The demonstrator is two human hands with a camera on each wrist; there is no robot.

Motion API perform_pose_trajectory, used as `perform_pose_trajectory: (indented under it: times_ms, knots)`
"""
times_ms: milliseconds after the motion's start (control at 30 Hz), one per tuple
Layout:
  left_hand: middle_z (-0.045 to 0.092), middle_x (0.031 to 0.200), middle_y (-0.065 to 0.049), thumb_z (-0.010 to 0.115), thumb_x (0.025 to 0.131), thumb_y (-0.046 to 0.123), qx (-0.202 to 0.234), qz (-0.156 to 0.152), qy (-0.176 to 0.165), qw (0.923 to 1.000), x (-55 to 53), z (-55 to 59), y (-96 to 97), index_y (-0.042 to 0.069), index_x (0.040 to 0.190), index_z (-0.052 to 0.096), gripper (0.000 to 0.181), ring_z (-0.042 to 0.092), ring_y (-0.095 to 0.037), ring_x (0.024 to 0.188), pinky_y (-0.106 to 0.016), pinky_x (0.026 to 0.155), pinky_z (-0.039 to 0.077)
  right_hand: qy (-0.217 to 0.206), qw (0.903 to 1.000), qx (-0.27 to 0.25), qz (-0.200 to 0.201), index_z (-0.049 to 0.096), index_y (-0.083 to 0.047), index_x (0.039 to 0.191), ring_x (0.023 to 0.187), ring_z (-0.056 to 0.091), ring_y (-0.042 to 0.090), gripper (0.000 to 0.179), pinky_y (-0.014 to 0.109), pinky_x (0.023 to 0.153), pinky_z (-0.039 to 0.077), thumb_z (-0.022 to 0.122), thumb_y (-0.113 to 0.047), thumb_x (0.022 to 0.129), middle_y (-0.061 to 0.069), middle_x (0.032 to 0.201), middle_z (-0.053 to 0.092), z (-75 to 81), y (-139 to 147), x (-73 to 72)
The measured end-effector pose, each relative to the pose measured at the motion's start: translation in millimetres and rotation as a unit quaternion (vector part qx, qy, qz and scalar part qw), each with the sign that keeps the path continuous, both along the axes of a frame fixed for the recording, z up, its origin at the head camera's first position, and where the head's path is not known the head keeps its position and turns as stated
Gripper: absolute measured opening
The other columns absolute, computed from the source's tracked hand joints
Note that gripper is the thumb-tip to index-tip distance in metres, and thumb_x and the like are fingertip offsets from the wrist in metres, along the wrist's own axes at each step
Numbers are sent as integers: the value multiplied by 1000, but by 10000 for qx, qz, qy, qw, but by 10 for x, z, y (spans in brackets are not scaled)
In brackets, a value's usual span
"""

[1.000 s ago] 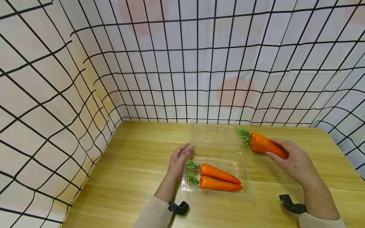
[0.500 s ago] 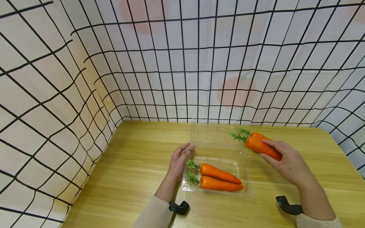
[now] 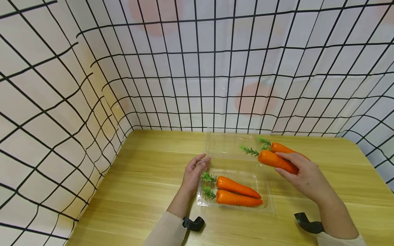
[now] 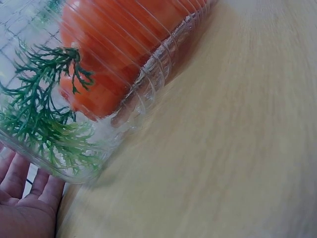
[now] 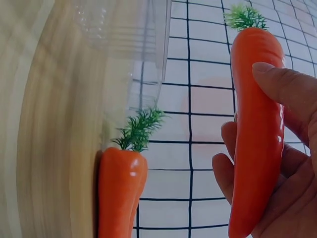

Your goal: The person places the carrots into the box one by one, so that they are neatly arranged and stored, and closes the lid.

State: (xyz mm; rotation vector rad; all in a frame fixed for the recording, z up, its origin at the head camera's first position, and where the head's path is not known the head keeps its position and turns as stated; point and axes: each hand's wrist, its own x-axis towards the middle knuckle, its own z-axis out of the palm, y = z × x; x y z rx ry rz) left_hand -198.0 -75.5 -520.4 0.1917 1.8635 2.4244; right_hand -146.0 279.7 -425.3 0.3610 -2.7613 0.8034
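Carrot [image 3: 275, 161], orange, green-topped, held

Location: lifted above table [image 3: 147, 164], right of open clear container [image 3: 258, 184]. Right hand [image 3: 304, 177]: grip pinching it between thumb and fingers. Second carrot [image 3: 281, 148]: on table, just behind the first. Two further carrots [image 3: 235, 187]: side by side in container's near half, tops leftward. Left hand [image 3: 191, 175]: grip loose, fingers extended, at container's left edge.

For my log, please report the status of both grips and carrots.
Right grip holding one carrot. Left grip beside clear container, lid open. Two carrots inside, another on table. Nothing seen in the way.
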Motion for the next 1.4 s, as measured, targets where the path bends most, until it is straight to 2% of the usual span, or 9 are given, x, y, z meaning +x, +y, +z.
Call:
perform_pose_trajectory:
  times_ms: [100, 333, 433, 533, 633, 800, 1000, 1167, 1400]
  knots:
    - [57, 142, -31, 50, 104, 10, -1, 3, 9, 10000, 6, 0, -3, -9, 146, 43, 47, 56, -45, 134, -51, 114, 46, 77, 9999, 18, 76, 64, -14, 135, 116, 58, 40, 53, 51, 88, 48, 82, -25, 87, 18, 132, 64, -15, -32, 5]
    - [56, 143, -31, 49, 104, 10, -16, -25, -21, 10000, 14, 6, -11, -7, 147, 44, 46, 55, -45, 134, -51, 115, 46, -9, 9998, -19, 193, 65, -17, 135, 116, 61, 35, 51, 42, 90, 48, 82, -27, 87, 13, 133, 66, -19, -113, 4]
    - [57, 143, -31, 50, 104, 10, -49, -17, -14, 10000, 11, 1, -11, -7, 147, 44, 47, 56, -44, 134, -50, 115, 46, 2, 9995, -8, 304, 66, -16, 134, 118, 61, 37, 50, 50, 93, 51, 82, -25, 87, 16, 134, 65, -21, -162, 10]
    - [57, 142, -31, 50, 104, 9, -61, -3, -13, 10000, 10, 2, -8, -8, 147, 43, 47, 56, -44, 134, -51, 114, 46, -46, 9991, -59, 406, 66, -15, 133, 124, 57, 43, 50, 64, 97, 48, 82, -23, 87, 21, 136, 62, -15, -205, 22]
    - [57, 142, -31, 50, 103, 8, -9, 3, -35, 10000, 12, 8, -7, -8, 147, 44, 47, 56, -45, 134, -50, 114, 47, -193, 9988, -104, 447, 65, -15, 135, 127, 54, 45, 50, 69, 99, 46, 80, -25, 88, 23, 138, 61, -12, -242, 29]
    - [57, 143, -31, 49, 103, 8, -30, -1, -71, 10000, 9, 8, -10, -7, 147, 43, 47, 56, -44, 134, -49, 114, 47, -413, 9980, -36, 480, 63, -16, 137, 118, 60, 36, 50, 64, 96, 51, 77, -29, 91, 16, 132, 65, -30, -294, 26]
    - [56, 143, -30, 49, 104, 10, -93, -16, -38, 9999, 3, 0, -13, -7, 148, 42, 48, 56, -43, 135, -49, 115, 46, -482, 9975, 34, 513, 63, -16, 138, 120, 61, 38, 49, 63, 98, 50, 76, -29, 92, 13, 130, 67, -64, -338, 22]
    - [56, 143, -31, 49, 104, 10, -59, -49, -7, 10000, 3, 8, -14, -7, 147, 43, 47, 55, -44, 135, -50, 115, 45, -486, 9970, 63, 592, 63, -17, 137, 106, 66, 25, 47, 51, 88, 56, 75, -27, 93, 4, 121, 69, -101, -375, 17]
    - [56, 143, -30, 50, 104, 11, -120, -50, 12, 9999, 3, 6, -19, -7, 148, 42, 48, 56, -43, 134, -49, 115, 46, -408, 9965, 95, 724, 64, -16, 135, 110, 67, 24, 46, 50, 90, 57, 76, -27, 92, 4, 123, 70, -150, -442, 15]
